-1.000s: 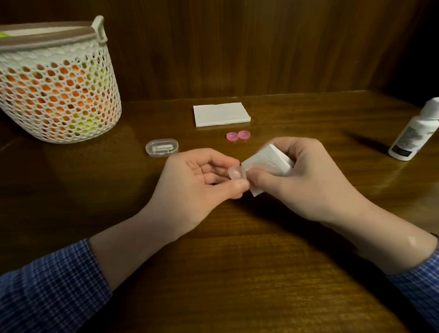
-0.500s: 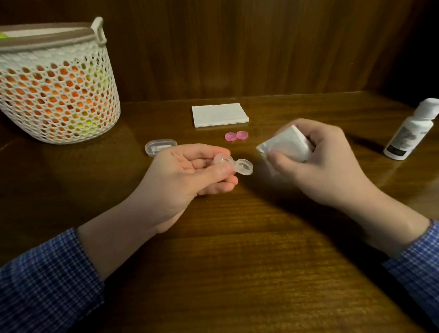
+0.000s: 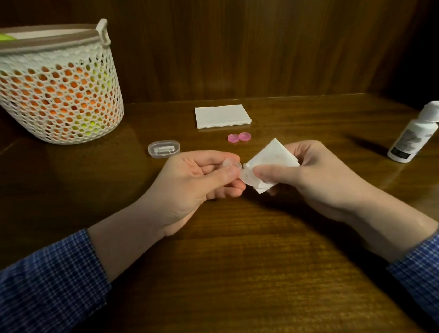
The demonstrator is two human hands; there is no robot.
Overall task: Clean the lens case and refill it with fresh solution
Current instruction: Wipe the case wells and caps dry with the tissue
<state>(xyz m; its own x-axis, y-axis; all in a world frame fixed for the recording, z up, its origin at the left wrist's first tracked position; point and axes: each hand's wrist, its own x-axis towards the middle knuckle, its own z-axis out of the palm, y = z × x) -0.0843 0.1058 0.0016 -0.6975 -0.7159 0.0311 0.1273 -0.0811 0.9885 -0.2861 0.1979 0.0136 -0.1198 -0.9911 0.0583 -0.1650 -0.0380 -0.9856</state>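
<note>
Dark wooden table (image 3: 234, 279) carrying scattered items.
A mesh basket (image 3: 54, 90), folded tissues (image 3: 221, 116), two pink caps (image 3: 239, 137), a clear oval container (image 3: 163, 148) and a white bottle (image 3: 413, 134) are resting on it.

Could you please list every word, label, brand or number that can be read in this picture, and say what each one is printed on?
No text can be read.
Solution bottle: a grey and black label with print, too blurred to read.
Small clear box: something white inside, no legible marking.
Lens case, folded tissue, pink caps, stack of tissues, basket: no writing visible.
</note>
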